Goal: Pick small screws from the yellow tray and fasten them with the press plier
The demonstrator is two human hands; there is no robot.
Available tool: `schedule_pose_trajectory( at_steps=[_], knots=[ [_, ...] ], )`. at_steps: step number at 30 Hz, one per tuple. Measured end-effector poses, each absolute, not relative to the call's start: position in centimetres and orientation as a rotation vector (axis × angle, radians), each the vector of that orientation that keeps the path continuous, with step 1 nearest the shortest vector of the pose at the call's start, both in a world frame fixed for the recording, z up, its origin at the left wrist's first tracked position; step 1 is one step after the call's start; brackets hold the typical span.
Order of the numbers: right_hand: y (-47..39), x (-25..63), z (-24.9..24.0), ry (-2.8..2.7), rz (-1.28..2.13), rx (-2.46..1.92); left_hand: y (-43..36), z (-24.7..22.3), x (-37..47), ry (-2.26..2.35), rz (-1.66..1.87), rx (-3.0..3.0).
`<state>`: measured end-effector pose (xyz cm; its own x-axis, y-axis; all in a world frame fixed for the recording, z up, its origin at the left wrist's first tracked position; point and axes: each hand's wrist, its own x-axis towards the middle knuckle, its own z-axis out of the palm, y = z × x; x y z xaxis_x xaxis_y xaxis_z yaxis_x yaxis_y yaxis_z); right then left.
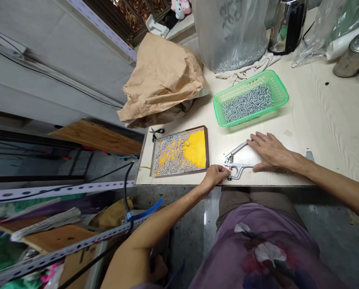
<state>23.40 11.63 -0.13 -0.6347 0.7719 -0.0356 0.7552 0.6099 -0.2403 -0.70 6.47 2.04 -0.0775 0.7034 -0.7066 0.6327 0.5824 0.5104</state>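
A pair of silver snap-fastener pliers (238,164) lies on the table near its front edge, handles spread apart and pointing right. My right hand (269,152) is around the handle ends, its fingers over the upper handle and its thumb by the lower one. At the jaw end, my left hand (217,175) is closed in a pinch; whatever lies between its fingertips is too small to make out. Just left of the pliers sits a shallow tray (207,148) with a yellow bottom, partly covered by many small silver metal pieces (170,154).
Behind the pliers stands a green plastic basket (248,119) of similar metal pieces. Small scissors (157,131) lie beside the tray. Crumpled brown paper (164,80), a large clear bag (230,36), a cloth (248,70) and a metal kettle (287,26) occupy the back.
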Motion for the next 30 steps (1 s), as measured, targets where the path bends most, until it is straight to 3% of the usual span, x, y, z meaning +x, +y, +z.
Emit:
schedule_pose_trajectory(
  at_steps=[12, 17, 22, 30],
  knots=[
    [10.1, 22.4, 1.4, -2.755, 0.287, -1.344, 6.1, 1.9, -0.8, 1.778, 0.087, 1.054],
    [9.5, 22.1, 1.7, -2.766, 0.278, -1.348, 5.3, 2.5, -0.7, 1.826, 0.176, 1.717],
    [9.0, 22.1, 1.4, -2.718, 0.271, -1.352, 6.8, 1.3, 1.9, 1.379, 0.312, 2.391],
    [9.1, 22.9, 0.9, -2.731, 0.395, -1.326, 10.1, 0.4, 3.9, 1.044, -0.006, 2.537]
  ],
)
